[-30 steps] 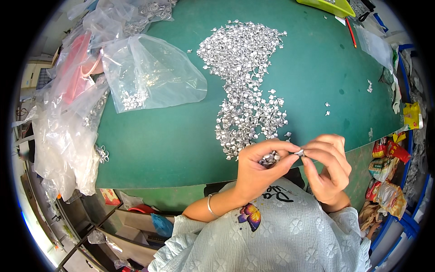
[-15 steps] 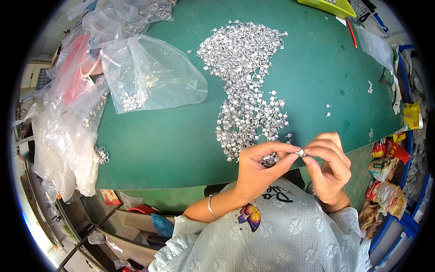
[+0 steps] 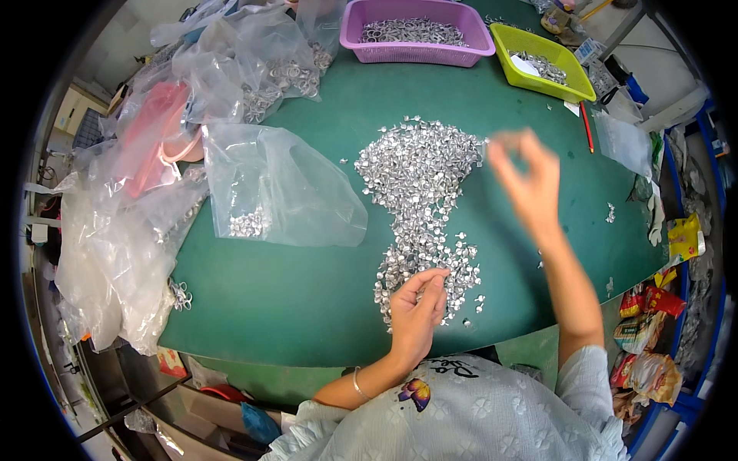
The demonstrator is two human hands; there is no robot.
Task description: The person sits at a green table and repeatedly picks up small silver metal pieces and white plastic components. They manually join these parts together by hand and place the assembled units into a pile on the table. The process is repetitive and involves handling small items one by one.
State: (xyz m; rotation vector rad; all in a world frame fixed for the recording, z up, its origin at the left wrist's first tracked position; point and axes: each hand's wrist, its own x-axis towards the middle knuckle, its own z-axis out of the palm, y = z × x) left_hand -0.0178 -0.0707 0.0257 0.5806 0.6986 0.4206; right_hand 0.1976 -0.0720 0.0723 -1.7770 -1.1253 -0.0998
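Observation:
A long heap of small silver metal pieces [image 3: 419, 173], each with a round head, spreads down the middle of the green table. Over its near end, my left hand [image 3: 415, 311] has thumb and fingers pinched together; whatever lies between the tips cannot be told from the pieces behind. My right hand [image 3: 530, 180] is raised beside the heap's far right edge, blurred by motion. Its thumb and forefinger form a closed loop, with a tiny silvery glint at the tips too smeared to identify.
A clear plastic bag [image 3: 288, 192] with some pieces inside lies left of the heap. More bags [image 3: 115, 253] crowd the left edge. Behind stand a purple basket [image 3: 415, 55] and a yellow-green basket [image 3: 538, 86], both holding metal parts. A red pencil [image 3: 586, 127] lies at right.
My hands were together at the near edge, fingering one small silver piece. They have parted: the right reaches far out, the left is over the near heap. The view has tilted up, showing both baskets.

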